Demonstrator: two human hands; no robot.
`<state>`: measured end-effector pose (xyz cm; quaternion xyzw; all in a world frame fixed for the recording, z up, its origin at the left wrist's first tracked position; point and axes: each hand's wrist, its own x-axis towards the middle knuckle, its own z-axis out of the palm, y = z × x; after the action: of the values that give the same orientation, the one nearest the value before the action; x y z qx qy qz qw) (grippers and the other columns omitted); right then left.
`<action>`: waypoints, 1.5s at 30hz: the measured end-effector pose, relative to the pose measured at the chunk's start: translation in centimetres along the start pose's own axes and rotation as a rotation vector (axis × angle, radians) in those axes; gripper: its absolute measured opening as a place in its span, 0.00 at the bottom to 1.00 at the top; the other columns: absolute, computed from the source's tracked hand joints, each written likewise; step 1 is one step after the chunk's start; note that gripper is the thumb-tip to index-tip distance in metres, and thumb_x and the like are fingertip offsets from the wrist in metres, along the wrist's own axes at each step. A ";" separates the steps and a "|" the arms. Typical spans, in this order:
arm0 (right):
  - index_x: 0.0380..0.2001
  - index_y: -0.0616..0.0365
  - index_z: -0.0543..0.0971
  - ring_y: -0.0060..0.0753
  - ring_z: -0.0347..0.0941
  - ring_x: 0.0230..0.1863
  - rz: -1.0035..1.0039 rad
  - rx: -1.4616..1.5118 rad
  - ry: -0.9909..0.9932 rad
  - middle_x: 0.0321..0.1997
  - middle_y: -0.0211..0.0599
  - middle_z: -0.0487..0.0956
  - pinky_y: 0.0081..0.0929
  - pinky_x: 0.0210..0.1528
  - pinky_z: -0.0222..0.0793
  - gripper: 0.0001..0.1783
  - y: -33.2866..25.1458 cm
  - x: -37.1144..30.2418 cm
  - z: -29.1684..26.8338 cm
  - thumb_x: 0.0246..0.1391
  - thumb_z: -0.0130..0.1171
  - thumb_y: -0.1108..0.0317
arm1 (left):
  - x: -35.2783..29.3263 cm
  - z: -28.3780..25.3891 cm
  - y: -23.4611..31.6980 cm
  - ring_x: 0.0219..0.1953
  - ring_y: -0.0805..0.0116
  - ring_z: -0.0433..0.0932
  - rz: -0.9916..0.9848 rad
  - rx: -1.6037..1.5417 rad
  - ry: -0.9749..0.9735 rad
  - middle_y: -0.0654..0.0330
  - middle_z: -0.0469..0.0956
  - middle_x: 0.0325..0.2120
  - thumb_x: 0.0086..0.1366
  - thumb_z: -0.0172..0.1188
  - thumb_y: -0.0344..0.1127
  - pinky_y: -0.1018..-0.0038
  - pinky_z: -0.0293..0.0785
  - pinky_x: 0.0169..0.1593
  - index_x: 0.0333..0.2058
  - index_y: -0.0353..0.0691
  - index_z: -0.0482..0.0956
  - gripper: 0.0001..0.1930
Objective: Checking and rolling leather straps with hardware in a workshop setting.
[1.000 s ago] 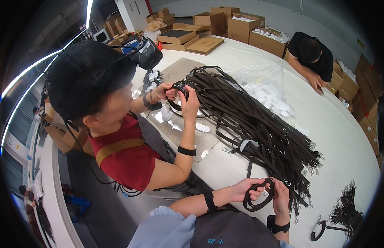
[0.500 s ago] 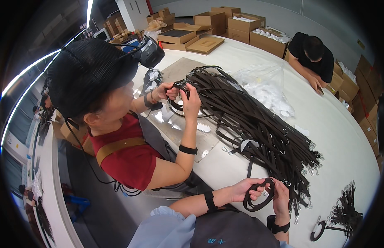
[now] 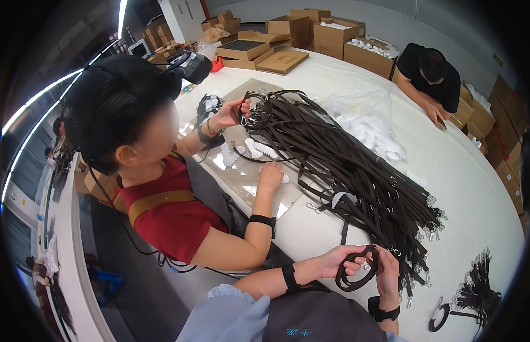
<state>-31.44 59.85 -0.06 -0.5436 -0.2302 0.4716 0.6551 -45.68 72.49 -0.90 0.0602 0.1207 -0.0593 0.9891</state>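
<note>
Both hands grip one coiled dark strap (image 3: 357, 276) just at the near end of the big pile of dark straps (image 3: 345, 171) on the white table (image 3: 476, 188): the left hand (image 3: 338, 263) pinches the coil's left side, and the right hand (image 3: 389, 272) closes on its right side. Beyond the pile's left flank, a co-worker in a red top (image 3: 174, 222) holds another strap with one hand (image 3: 233, 113). Clear bags of white pieces (image 3: 367, 117) lie just behind the pile.

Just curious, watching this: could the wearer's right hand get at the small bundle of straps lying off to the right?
Probably yes. The small bundle lies in the open on the white table, nothing between it and the right hand, though both hands now hold a coiled strap.
</note>
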 end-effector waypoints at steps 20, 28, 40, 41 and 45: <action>0.39 0.67 0.75 0.23 0.73 0.34 -0.007 -0.398 0.125 0.32 0.38 0.78 0.18 0.38 0.69 0.15 9.6 0.1 -5.2 0.61 0.49 0.64 | -6.2 16.1 28.6 0.39 0.38 0.74 0.940 2.209 1.431 0.37 0.76 0.31 0.64 0.44 0.45 0.51 0.68 0.42 0.37 0.34 0.66 0.17; 0.42 0.64 0.76 0.21 0.72 0.31 0.199 -0.482 0.186 0.32 0.36 0.78 0.17 0.31 0.67 0.14 6.4 -0.2 -4.0 0.61 0.46 0.65 | -19.6 10.1 42.2 0.43 0.45 0.75 0.770 1.886 1.858 0.43 0.77 0.36 0.63 0.44 0.46 0.57 0.68 0.48 0.45 0.35 0.69 0.20; 0.40 0.62 0.77 0.17 0.65 0.22 0.303 -0.480 0.286 0.21 0.30 0.75 0.16 0.24 0.62 0.14 7.2 1.3 -3.6 0.61 0.47 0.64 | -18.5 8.3 45.3 0.26 0.67 0.76 0.374 1.787 1.652 0.56 0.81 0.28 0.62 0.48 0.43 0.72 0.71 0.30 0.42 0.34 0.73 0.18; 0.40 0.62 0.77 0.17 0.65 0.22 0.313 -0.482 0.284 0.21 0.30 0.75 0.16 0.24 0.62 0.14 7.2 1.4 -3.5 0.61 0.47 0.64 | -18.5 8.3 45.2 0.25 0.69 0.76 0.374 1.792 1.623 0.57 0.81 0.28 0.62 0.48 0.44 0.72 0.71 0.28 0.41 0.34 0.73 0.18; 0.41 0.62 0.77 0.18 0.64 0.21 0.271 -0.547 0.328 0.21 0.30 0.75 0.17 0.24 0.61 0.15 6.9 1.6 -2.4 0.62 0.46 0.63 | -19.9 8.6 45.5 0.24 0.69 0.75 0.489 1.718 1.676 0.58 0.81 0.27 0.62 0.48 0.44 0.73 0.70 0.27 0.39 0.34 0.73 0.18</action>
<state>-31.26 59.82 -7.54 -0.7933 -0.1652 0.3815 0.4448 -56.91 118.20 17.01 0.7338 0.6271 0.1246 0.2295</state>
